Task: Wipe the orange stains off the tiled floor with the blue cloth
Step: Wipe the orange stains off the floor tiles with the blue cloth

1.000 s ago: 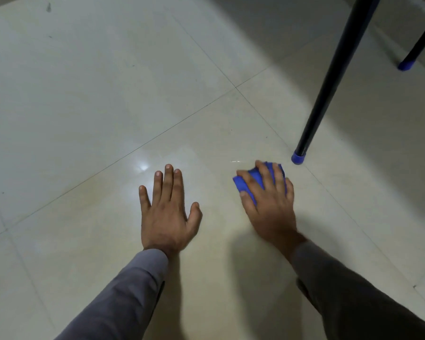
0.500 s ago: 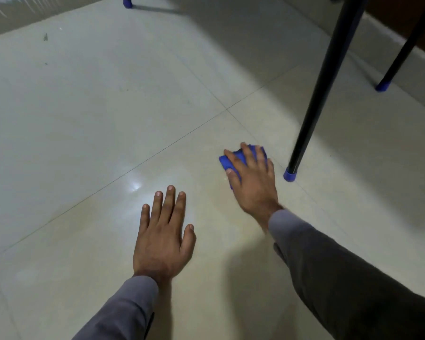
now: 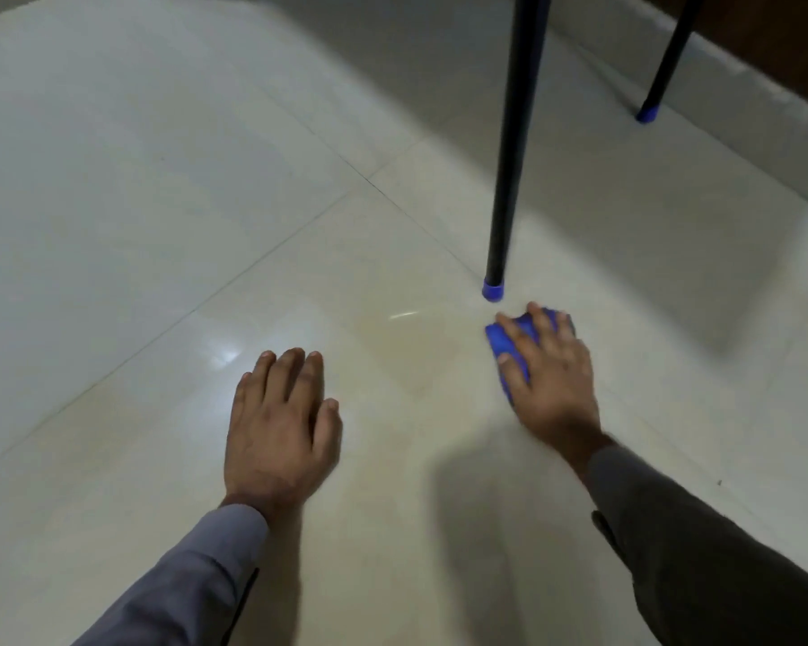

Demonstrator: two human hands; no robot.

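Though blurred, right hand [image 3: 551, 366] presses cloth [image 3: 504, 340], fingers straight, cloth mostly hidden; left hand [image 3: 278, 421] flat on floor [image 3: 159, 226], fingers straight.

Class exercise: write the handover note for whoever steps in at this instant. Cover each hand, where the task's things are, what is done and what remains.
Left hand: flat on the tiled floor, fingers straight, holding nothing.
Right hand: pressing the blue cloth to the floor just in front of the black chair leg.
Done: cannot tell how much.
Left: a faint orange stain shows between the hands; wipe it.
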